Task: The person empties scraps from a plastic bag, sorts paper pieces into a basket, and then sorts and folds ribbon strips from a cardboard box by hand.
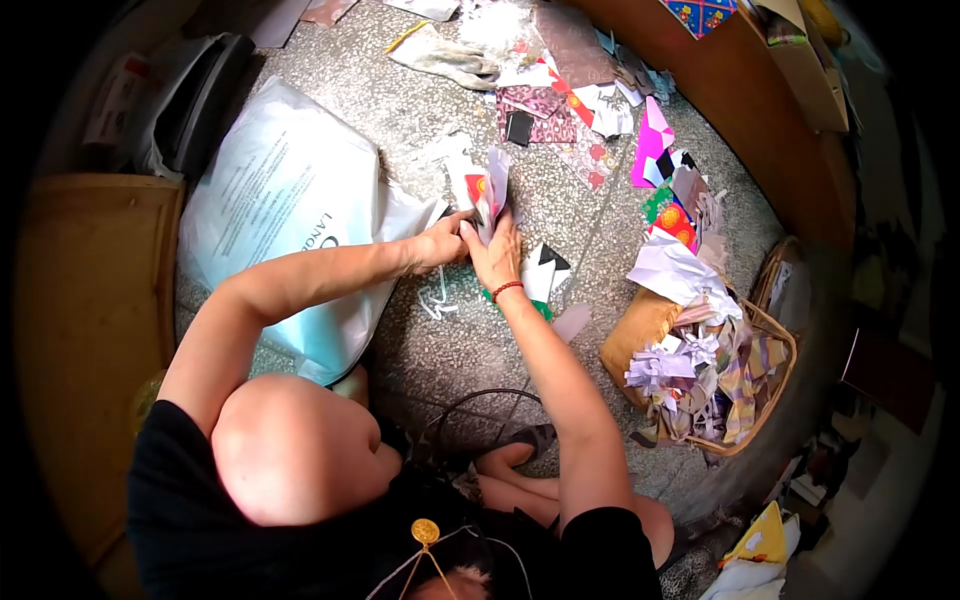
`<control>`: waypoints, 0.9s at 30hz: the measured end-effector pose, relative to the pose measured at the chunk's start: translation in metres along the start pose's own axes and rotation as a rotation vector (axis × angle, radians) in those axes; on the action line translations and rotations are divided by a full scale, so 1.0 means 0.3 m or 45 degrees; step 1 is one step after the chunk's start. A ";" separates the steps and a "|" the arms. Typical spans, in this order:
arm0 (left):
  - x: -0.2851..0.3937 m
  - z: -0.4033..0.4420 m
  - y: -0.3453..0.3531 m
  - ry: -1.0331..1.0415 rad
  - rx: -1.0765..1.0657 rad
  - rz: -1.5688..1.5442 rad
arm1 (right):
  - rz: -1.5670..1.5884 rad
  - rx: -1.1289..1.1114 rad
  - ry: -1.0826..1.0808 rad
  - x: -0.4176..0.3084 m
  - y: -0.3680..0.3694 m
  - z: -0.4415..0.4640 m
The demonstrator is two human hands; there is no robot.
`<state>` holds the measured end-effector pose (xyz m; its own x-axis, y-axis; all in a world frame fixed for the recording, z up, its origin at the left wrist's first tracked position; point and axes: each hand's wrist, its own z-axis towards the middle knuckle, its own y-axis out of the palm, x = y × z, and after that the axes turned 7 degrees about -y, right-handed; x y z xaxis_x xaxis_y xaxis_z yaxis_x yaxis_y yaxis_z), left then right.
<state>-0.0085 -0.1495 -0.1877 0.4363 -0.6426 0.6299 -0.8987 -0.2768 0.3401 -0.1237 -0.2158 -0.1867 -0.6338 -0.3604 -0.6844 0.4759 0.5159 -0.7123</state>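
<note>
My right hand (497,257) is closed around a bundle of paper scraps (479,188), white, lilac and red with a yellow print, sticking up above the thumb. Meeting it at the bundle's lower end is my left hand (440,243), its fingers bent together on the paper; its fingertips are partly hidden. A large white plastic bag (285,190) with printed text lies beside my left forearm. Below my right hand, white, black and green scraps (545,272) rest on the speckled floor (410,345).
At the right, a wicker basket (772,420) holds shredded paper and cloth-like strips. A work glove (440,58) and patterned paper pieces (540,115) lie farther off. A wooden panel (100,350) stands at left, and a brown furniture side (720,110) borders the floor.
</note>
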 end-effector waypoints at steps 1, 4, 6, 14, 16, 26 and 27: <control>-0.016 0.021 -0.001 -0.036 0.000 -0.127 | 0.280 0.152 -0.055 0.018 0.045 0.011; -0.042 0.054 -0.057 0.024 -0.257 -0.063 | 0.753 -0.130 0.292 0.007 -0.016 0.027; -0.005 0.004 -0.031 -0.028 -0.291 -0.241 | 0.911 -0.056 0.280 -0.014 -0.067 0.029; 0.143 -0.120 0.007 0.084 -0.251 0.713 | 0.562 0.206 0.138 0.138 -0.314 -0.021; 0.094 -0.136 -0.031 0.210 -0.102 1.544 | 0.053 0.393 0.283 0.210 -0.371 -0.107; -0.286 -0.093 -0.040 0.365 0.072 1.418 | -0.433 0.358 0.891 0.458 -0.218 -0.380; -0.372 -0.002 -0.052 0.254 0.049 1.178 | -0.394 0.255 0.819 0.428 -0.195 -0.353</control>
<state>-0.0430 -0.0732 -0.2629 -0.4536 -0.4859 0.7471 -0.8912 0.2558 -0.3747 -0.2974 -0.2100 -0.2165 -0.9599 0.0921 -0.2649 0.2804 0.2909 -0.9148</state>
